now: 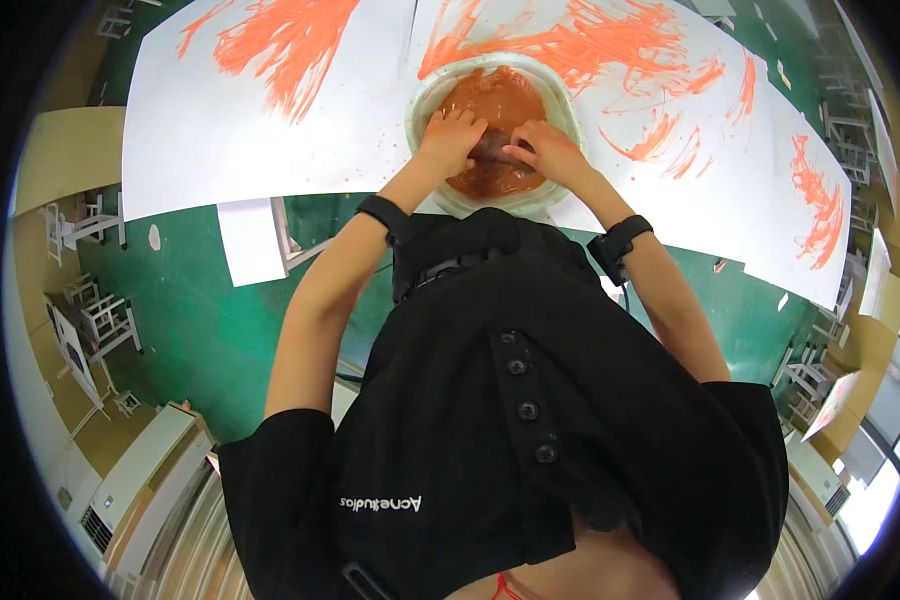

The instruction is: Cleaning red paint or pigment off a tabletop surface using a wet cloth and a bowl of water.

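A pale round basin (568, 112) stands before me at the table's near edge, with orange-brown liquid (487, 97) inside it. Within the basin, a dark brown wet lump (493, 152) lies between my two hands, partly covered by fingers; its material cannot be made out. My left hand (450, 141) grips the lump's left side with bent fingers. On the other side, the fingers of my right hand (551, 154) curl onto its right end. Both wrists wear black bands.
White sheets or boards (270, 157) cover the table, streaked with orange paint (622, 45). Below is a green floor (180, 300). White stools (109, 319) stand at the left, with more at the right. A white cabinet-like unit (150, 480) is behind me on the left.
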Tool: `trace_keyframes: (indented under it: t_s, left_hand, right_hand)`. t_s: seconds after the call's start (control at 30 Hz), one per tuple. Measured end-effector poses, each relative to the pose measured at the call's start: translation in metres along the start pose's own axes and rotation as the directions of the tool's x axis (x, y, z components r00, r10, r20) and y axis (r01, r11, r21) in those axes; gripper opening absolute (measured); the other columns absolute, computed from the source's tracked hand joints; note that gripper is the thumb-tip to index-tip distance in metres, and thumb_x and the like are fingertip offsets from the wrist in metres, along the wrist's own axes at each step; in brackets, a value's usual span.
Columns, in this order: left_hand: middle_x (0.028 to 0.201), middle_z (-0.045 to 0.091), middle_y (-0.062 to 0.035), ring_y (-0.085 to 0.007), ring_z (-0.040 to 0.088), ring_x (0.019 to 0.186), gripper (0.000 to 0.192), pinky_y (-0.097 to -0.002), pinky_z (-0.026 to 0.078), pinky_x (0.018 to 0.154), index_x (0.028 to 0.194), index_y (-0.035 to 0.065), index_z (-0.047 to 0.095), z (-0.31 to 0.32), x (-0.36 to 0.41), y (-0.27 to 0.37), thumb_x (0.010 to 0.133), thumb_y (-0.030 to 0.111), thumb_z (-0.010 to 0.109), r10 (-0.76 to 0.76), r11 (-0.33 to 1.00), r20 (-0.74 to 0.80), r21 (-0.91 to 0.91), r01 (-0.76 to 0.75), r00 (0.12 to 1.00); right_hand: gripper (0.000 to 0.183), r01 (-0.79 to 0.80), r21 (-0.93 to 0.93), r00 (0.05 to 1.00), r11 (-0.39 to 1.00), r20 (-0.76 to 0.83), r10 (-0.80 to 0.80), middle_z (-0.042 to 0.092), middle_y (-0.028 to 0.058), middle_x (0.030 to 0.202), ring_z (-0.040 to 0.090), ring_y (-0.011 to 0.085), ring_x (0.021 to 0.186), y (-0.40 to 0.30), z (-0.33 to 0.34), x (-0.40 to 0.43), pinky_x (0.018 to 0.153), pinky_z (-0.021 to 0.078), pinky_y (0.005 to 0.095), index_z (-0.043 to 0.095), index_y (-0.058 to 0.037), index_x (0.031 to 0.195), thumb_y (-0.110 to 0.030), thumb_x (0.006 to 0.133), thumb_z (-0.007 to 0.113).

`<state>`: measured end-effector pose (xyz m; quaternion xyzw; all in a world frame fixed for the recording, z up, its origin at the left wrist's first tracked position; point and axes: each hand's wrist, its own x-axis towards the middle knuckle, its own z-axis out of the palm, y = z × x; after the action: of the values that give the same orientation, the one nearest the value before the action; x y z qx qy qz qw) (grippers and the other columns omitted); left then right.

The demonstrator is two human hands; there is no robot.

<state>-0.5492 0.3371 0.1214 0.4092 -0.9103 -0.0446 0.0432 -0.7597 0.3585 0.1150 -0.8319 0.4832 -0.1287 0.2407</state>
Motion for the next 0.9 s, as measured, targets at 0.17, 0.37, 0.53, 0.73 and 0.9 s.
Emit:
trace_keyframes:
  t_s: [0.17,0.37,0.53,0.73,0.9]
  left_hand:
    - [0.101,0.051,-0.0036,-0.025,0.045,0.104,0.04,-0.0411,0.034,0.082,0.089,0.0132,0.053,-0.021,-0.008,0.011,0.056,0.015,0.075,0.04,0.98,0.401,-0.195,0.043,0.915]
    - [0.107,0.052,-0.0072,-0.023,0.045,0.105,0.054,-0.0396,0.035,0.084,0.103,0.0088,0.053,-0.004,-0.007,0.016,0.055,0.015,0.076,-0.088,0.992,0.038,-0.09,0.092,0.995]
    - [0.108,0.052,-0.0099,-0.0245,0.048,0.106,0.061,-0.0377,0.039,0.081,0.107,0.0067,0.051,0.007,0.004,0.005,0.053,0.017,0.078,-0.063,0.993,0.287,-0.076,0.088,0.956]
    - [0.103,0.056,-0.0105,-0.0276,0.052,0.102,0.064,-0.041,0.041,0.084,0.111,0.0046,0.051,0.008,-0.013,0.003,0.056,0.027,0.077,0.003,0.977,0.272,-0.207,0.056,0.962]
    - [0.097,0.061,-0.0125,-0.03,0.056,0.095,0.058,-0.0392,0.044,0.08,0.106,0.002,0.057,0.001,-0.007,-0.012,0.059,0.031,0.076,0.01,0.853,0.4,-0.482,0.201,0.916]
  right_hand:
    - [0.044,0.023,0.073,0.963,0.997,0.267,-0.041,0.052,0.0123,0.101,0.052,0.0311,0.095,-0.012,0.004,-0.003,0.079,0.0422,0.0397,0.05,-0.0072,0.101,-0.028,0.068,0.071]
    - [0.06,-0.115,-0.195,0.985,0.974,0.104,0.137,0.051,0.0196,0.109,0.054,0.0342,0.098,-0.023,0.019,0.003,0.077,0.0436,0.0427,0.039,-0.0063,0.115,-0.016,0.065,0.071]
    - [0.064,0.02,-0.272,0.994,0.962,0.113,0.011,0.051,0.0169,0.107,0.049,0.0323,0.103,-0.022,0.003,0.01,0.083,0.0416,0.0395,0.042,-0.0076,0.118,-0.015,0.062,0.072]
    - [0.054,0.05,-0.228,0.976,0.972,0.217,0.0,0.053,0.0153,0.104,0.05,0.0301,0.102,-0.002,-0.004,0.003,0.083,0.0416,0.0386,0.051,-0.0053,0.113,-0.019,0.065,0.072]
    - [0.043,-0.233,0.026,0.822,0.972,0.54,0.182,0.058,0.0168,0.095,0.055,0.0281,0.086,-0.016,-0.033,0.029,0.074,0.0438,0.0347,0.057,-0.0021,0.104,-0.025,0.07,0.07]
